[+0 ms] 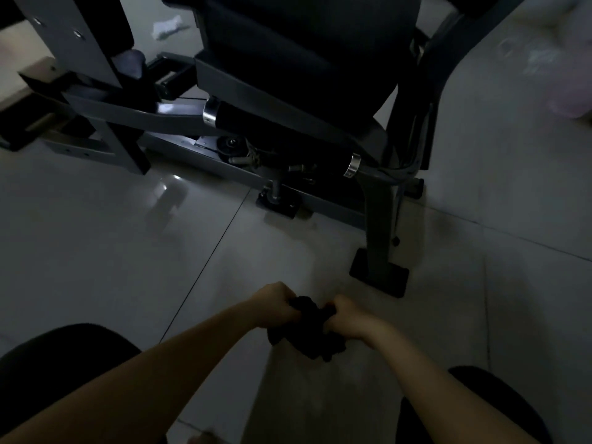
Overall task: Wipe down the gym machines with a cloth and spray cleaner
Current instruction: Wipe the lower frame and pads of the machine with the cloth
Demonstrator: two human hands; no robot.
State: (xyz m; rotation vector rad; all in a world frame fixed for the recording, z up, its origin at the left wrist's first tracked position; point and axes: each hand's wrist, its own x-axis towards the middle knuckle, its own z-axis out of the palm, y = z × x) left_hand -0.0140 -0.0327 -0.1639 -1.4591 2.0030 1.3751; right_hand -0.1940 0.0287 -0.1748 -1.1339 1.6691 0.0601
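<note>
Left hand (278,305) and right hand (347,315) each hold a closed grip on a dark cloth (307,328), apparently twisted, above the tiled floor (128,245) near the gym machine (288,91).

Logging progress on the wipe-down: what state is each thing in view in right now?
Cloth: bunched up, held between both hands, off the machine.
Left hand: grips one end of the cloth.
Right hand: grips the other end.
Gym machine: stands on the tiled floor, no hand or cloth on it.
</note>
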